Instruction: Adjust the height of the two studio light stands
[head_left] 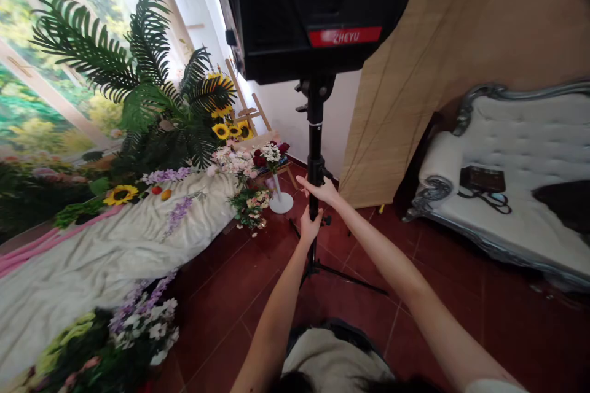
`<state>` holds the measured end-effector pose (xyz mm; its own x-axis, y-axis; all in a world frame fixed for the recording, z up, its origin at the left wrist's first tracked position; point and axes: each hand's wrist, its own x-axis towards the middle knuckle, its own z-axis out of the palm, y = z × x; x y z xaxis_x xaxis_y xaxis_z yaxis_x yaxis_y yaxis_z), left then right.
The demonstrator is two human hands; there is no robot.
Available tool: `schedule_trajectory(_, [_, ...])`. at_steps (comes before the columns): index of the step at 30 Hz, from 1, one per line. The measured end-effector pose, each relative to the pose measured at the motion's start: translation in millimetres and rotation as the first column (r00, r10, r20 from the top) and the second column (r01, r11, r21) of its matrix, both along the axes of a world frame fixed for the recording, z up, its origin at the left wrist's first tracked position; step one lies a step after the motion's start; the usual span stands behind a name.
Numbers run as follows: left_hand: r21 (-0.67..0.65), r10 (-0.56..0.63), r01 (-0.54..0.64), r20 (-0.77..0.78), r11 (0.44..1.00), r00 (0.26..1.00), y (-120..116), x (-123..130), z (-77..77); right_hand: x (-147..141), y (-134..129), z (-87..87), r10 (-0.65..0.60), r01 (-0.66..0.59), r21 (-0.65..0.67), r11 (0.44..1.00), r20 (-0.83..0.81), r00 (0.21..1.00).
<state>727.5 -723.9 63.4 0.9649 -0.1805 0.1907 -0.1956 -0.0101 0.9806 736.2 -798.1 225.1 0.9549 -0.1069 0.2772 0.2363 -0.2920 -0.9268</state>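
A black light stand [314,147] stands upright in front of me, with a large black studio light [295,6] on top that bears a red ZHEYU label. Low on the pole, my left hand [310,225] is wrapped round it, just under a black clamp knob. My right hand [322,189] lies on the pole a little higher, at the collar, with its thumb side across the front. The stand's legs [350,278] spread on the red tiled floor.
To the left is a cloth-draped platform [184,239] with flowers and a large palm plant [152,73]. A small white stand [281,202] and a wooden easel [246,112] are behind. At right is a tufted sofa [520,135] with a dark bag [485,178].
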Motion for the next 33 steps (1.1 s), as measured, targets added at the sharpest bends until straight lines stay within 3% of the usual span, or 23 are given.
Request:
schedule_trajectory(4, [-0.013,0.013,-0.014,-0.029,1.000,0.999,-1,-3,2.7,0,2,29.5,-0.040,0.041,-0.013,0.999,0.067,0.997])
schedule_trajectory(8, [-0.013,0.018,-0.019,-0.037,1.000,0.999,0,-5,3.4,-2,7,44.7,-0.157,0.165,-0.060,0.984,0.119,0.980])
schedule_trajectory(16, [0.040,0.026,-0.029,0.071,0.999,0.997,-2,-2,1.1,-6,5,48.4,-0.132,0.146,-0.105,0.984,0.128,0.983])
schedule_trajectory(22, [0.060,0.058,-0.065,0.102,0.996,0.993,-1,-4,4.9,-16,-8,52.4,-0.060,0.103,-0.253,0.962,0.175,0.983])
schedule_trajectory(24, [0.063,0.040,-0.047,0.103,0.997,0.994,0,-4,5.8,-32,-17,41.2,-0.071,0.125,-0.263,0.957,0.205,0.976])
schedule_trajectory(26, [0.052,0.026,-0.032,0.110,0.998,0.994,0,-3,5.9,-56,-27,18.1,-0.095,0.162,-0.275,0.948,0.242,0.965])
schedule_trajectory(28, [0.038,0.022,-0.026,0.114,0.999,0.993,-1,-3,5.3,-84,-38,-15.2,-0.098,0.191,-0.344,0.919,0.270,0.958])
schedule_trajectory(33, [0.027,0.050,-0.053,0.112,0.998,0.993,-4,-3,4.5,-127,-52,-99.4,0.028,0.067,-0.517,0.853,0.174,0.984])
